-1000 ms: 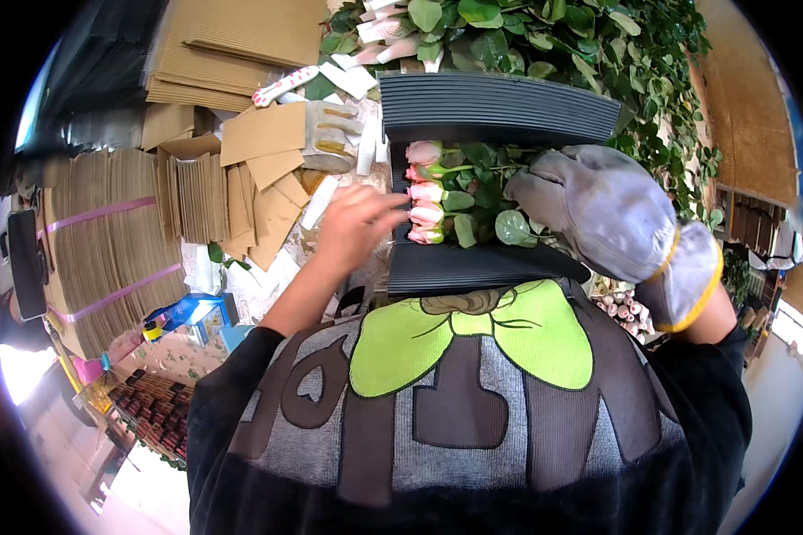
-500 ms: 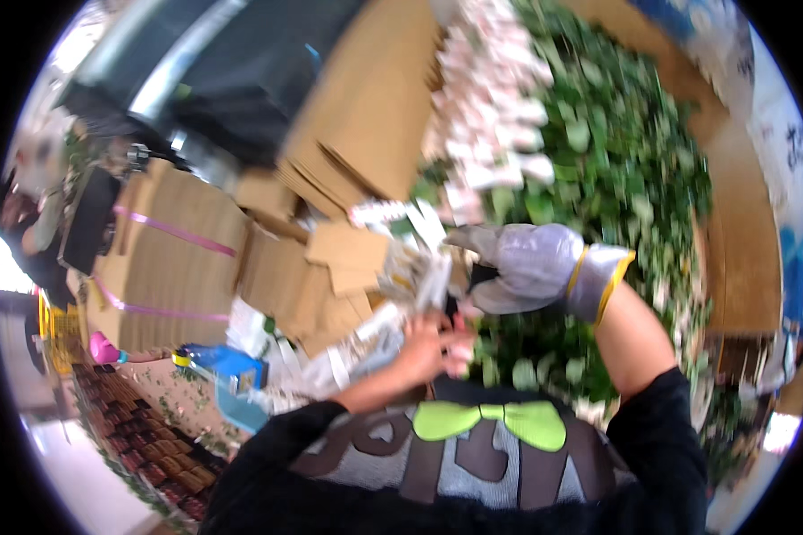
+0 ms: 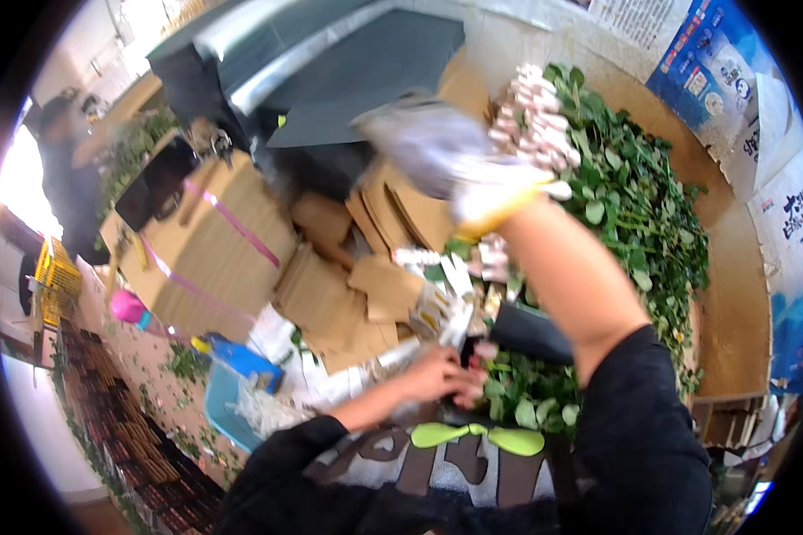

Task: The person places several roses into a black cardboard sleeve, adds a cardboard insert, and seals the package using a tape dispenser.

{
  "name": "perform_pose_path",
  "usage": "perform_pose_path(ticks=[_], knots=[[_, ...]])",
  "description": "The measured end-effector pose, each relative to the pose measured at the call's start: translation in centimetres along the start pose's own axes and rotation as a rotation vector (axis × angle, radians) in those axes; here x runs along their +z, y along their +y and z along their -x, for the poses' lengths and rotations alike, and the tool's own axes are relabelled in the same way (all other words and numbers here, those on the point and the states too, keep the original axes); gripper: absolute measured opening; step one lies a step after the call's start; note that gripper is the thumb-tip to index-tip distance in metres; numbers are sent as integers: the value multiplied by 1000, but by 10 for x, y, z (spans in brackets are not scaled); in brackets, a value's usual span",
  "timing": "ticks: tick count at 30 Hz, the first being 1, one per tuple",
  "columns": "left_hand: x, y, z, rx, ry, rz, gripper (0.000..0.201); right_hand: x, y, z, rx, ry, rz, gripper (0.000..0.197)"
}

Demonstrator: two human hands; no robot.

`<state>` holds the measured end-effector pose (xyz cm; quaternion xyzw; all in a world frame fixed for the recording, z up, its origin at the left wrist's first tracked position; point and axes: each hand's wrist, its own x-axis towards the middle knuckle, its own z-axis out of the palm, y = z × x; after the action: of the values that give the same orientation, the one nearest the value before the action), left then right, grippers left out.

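My bare left hand [image 3: 444,374] is closed low in front of my chest, its fingers at a bunch of pink flowers [image 3: 484,351] with leafy green stems [image 3: 531,397] to its right. Part of the bunch is hidden by the hand. A dark, rolled sleeve-like piece [image 3: 533,333] lies just beyond those leaves. My right hand [image 3: 433,147], in a grey-white glove with a yellow cuff, is raised over a stack of dark sheets [image 3: 366,80]. Motion smears its fingers. Beside it lies a pile of flowers with pale pink wrapped heads [image 3: 535,120] and green foliage [image 3: 629,196].
Cardboard pieces [image 3: 388,290] and white scraps lie left of the flowers. Strapped stacked cardboard [image 3: 232,241] stands farther left, near a blue bin [image 3: 227,406]. A cardboard wall [image 3: 732,294] edges the foliage at right. Another person [image 3: 67,169] is at the far left.
My right hand has moved up and away from the left hand, toward the dark sheets. The dark sleeve-like piece now shows by the leaves. My view has shifted; my left hand stays low.
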<state>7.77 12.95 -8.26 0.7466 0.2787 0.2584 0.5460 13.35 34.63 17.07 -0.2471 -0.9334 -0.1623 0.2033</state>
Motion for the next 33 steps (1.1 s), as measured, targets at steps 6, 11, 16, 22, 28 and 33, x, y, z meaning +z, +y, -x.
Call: perform_pose_path(ticks=[6,11,16,22,28,33], knots=[[-45,91,16,-261,-6,1375,50,-132,-90,229,9,-202,95,31],[8,29,-8,-645,154,508,35,-132,-123,272,268,-613,-279,46],[1,32,-19,-651,-247,-647,41,-2,-129,345,170,-523,-257,53],[21,18,-41,33,-174,-945,77,-40,-119,320,313,-564,-803,52],[32,22,-29,-54,-179,-813,85,-54,-43,225,520,-1297,-446,69],[32,18,-19,-72,-163,-730,83,9,-78,120,379,-1005,-675,84]])
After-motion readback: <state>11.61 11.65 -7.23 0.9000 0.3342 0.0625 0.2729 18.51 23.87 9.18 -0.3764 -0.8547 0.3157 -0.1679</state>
